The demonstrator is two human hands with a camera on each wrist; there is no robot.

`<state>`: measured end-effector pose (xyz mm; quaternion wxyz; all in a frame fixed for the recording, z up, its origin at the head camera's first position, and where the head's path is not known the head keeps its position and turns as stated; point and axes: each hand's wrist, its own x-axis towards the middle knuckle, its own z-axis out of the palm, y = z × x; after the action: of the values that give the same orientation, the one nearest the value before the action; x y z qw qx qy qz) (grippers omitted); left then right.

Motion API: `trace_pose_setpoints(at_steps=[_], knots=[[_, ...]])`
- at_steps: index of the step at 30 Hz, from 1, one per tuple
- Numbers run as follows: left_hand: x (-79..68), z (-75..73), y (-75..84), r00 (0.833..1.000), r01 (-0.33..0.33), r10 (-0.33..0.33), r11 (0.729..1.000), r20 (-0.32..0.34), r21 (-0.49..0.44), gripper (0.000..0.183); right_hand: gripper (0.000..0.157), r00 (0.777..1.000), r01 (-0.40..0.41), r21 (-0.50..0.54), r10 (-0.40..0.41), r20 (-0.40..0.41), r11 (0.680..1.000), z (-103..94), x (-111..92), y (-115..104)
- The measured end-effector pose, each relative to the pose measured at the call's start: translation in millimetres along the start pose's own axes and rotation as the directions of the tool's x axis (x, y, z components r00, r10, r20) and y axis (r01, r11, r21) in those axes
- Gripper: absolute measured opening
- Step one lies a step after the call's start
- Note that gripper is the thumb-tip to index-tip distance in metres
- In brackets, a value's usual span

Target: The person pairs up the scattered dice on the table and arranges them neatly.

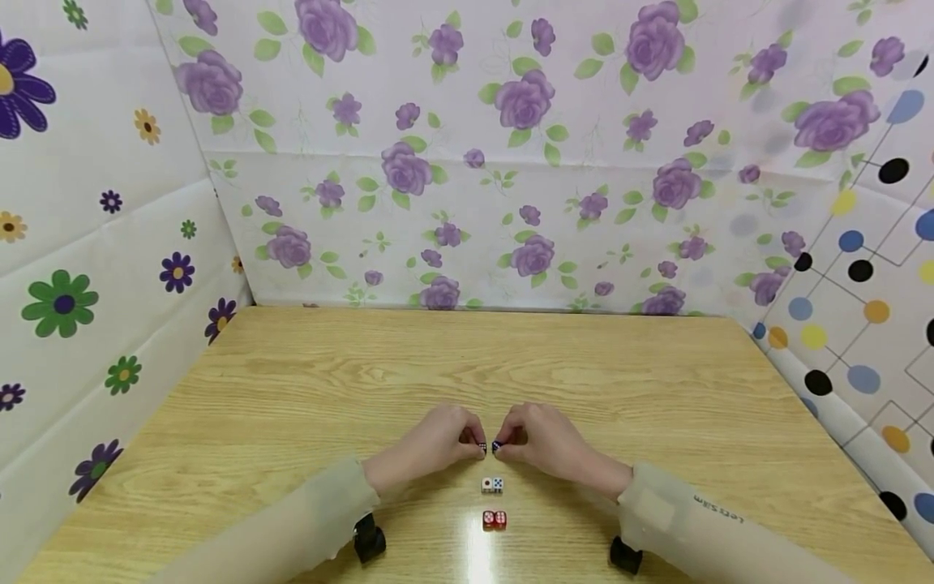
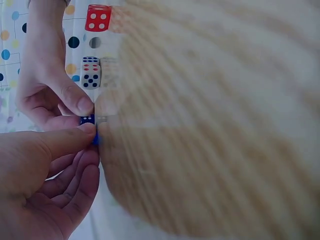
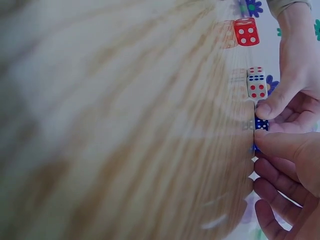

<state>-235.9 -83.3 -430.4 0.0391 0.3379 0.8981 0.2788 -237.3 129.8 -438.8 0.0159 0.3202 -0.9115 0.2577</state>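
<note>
Thumb and fingers of my left hand [image 1: 445, 438] pinch a small dark blue die [image 1: 482, 448] on the wooden table. Facing it, my right hand [image 1: 547, 442] pinches a second blue die [image 1: 497, 447]. In the head view a narrow gap separates these two dice, and fingertips hide much of each. Just nearer to me, two white dice [image 1: 498, 485] stand side by side. Closer still is a side-by-side pair of red dice [image 1: 489, 521]. From the right wrist, a blue die [image 3: 261, 123] shows between the two thumbs, below a white die [image 3: 257, 85].
The wooden table [image 1: 350, 357] has a glossy surface that reflects the dice. Behind it hangs a cloth with purple roses [image 1: 525, 101]. Flower-printed cloth [image 1: 66, 304] borders the left side, dotted cloth [image 1: 861, 377] the right. Dark wrist devices [image 1: 370, 542] sit below both sleeves.
</note>
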Motion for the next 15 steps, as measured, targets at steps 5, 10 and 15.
trace_pose_setpoints(at_steps=[5,10,15], knots=[[-1.4,2.2,-0.7,1.000,0.003,-0.003,1.000,-0.027,-0.031,0.006,0.007,1.000,-0.001,-0.002,0.001,-0.001,1.000,0.6,-0.5,0.0],[-2.2,3.4,-1.2,0.999,-0.010,0.008,0.998,-0.042,-0.063,0.008,0.008,1.000,-0.001,-0.005,0.001,-0.010,1.000,1.1,-0.4,0.0],[-2.8,4.7,-0.8,0.999,0.000,-0.005,0.996,-0.049,-0.093,0.008,0.008,1.000,0.011,-0.020,-0.012,-0.009,1.000,1.3,0.0,0.0]])
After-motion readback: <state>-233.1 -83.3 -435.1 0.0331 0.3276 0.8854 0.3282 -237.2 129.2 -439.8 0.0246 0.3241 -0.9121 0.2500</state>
